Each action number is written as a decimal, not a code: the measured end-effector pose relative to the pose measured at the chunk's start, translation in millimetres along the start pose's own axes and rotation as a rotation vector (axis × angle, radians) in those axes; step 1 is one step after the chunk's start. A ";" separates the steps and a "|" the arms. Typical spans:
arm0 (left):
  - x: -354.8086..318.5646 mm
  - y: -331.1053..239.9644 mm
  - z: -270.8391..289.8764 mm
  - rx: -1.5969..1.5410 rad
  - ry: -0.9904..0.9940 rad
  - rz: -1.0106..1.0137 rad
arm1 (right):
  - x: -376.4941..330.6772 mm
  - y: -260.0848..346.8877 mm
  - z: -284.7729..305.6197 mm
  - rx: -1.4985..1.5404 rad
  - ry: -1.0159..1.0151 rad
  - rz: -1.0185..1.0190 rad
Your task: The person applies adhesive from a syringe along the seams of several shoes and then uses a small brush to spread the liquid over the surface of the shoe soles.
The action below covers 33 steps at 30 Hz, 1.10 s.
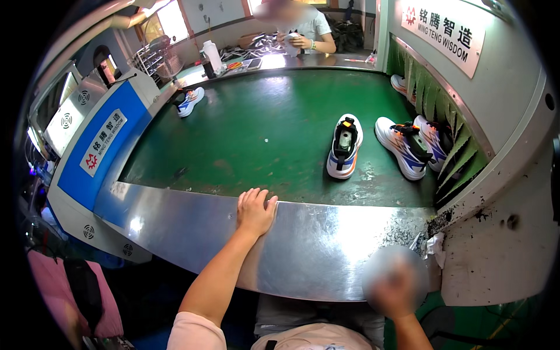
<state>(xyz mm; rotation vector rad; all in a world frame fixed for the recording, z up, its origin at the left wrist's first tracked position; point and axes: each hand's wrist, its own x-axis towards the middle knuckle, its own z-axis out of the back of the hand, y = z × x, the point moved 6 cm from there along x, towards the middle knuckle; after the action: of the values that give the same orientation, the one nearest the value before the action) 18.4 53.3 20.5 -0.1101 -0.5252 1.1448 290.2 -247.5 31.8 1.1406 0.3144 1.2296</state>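
My left hand (255,211) lies on the metal ledge (303,245), its fingers stretched over the edge of the green conveyor belt (245,140) and holding nothing. Over the ledge's right end is my right hand (396,286), smeared by a grey blur, so its fingers and anything in them cannot be made out. Ahead of the hands, a white running shoe (345,146) with blue and orange parts stands upright on the belt. To its right are two similar shoes, one sneaker (402,146) in front of another sneaker (430,139) at the curtain.
A green strip curtain (466,154) hangs at the machine opening on the right, with another shoe (399,86) behind it. One more shoe (191,102) is at the far left. Crumpled white paper (436,248) lies by the ledge. A co-worker (312,35) is across the belt.
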 end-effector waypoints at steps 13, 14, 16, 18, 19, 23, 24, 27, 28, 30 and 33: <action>10.2 -18.5 -0.5 -0.022 -0.206 -0.122 | -2.1 -4.5 12.1 -0.001 -0.085 0.001; 5.2 -14.0 -1.2 -0.028 -0.173 -0.088 | -3.2 -3.2 10.6 0.000 -0.091 -0.018; -4.2 -4.2 3.0 -0.039 -0.107 -0.027 | -3.6 0.0 4.2 -0.007 -0.087 -0.005; -8.0 0.7 2.6 -0.028 -0.089 0.006 | -4.6 -1.8 2.1 0.018 -0.059 -0.018; -9.6 1.5 1.3 -0.024 -0.077 0.018 | -6.1 -4.7 1.6 0.029 -0.049 -0.028; -13.6 1.7 1.8 -0.039 -0.096 0.031 | -10.6 -6.1 1.3 0.035 -0.055 0.027; -14.0 0.3 1.5 -0.039 -0.104 0.027 | -11.3 -8.6 1.0 0.143 -0.032 -0.101; -8.1 -1.1 1.9 -0.013 -0.128 -0.003 | -9.2 7.2 0.1 0.150 -0.061 -0.019; -4.7 6.0 6.7 0.015 -0.134 -0.018 | -7.8 -7.6 -3.0 0.052 -0.042 0.066; 3.9 -11.8 1.7 -0.029 -0.141 -0.076 | -8.7 -21.5 -0.4 0.177 -0.090 -0.082; 13.1 -25.6 12.9 -0.184 -0.209 -0.092 | -0.4 -16.4 9.3 0.072 -0.114 0.029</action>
<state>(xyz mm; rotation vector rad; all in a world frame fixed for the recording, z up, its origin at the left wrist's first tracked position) 38.1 51.9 45.1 -0.1251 -0.8135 1.0222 306.2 -251.0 22.6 1.2761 0.2583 1.1808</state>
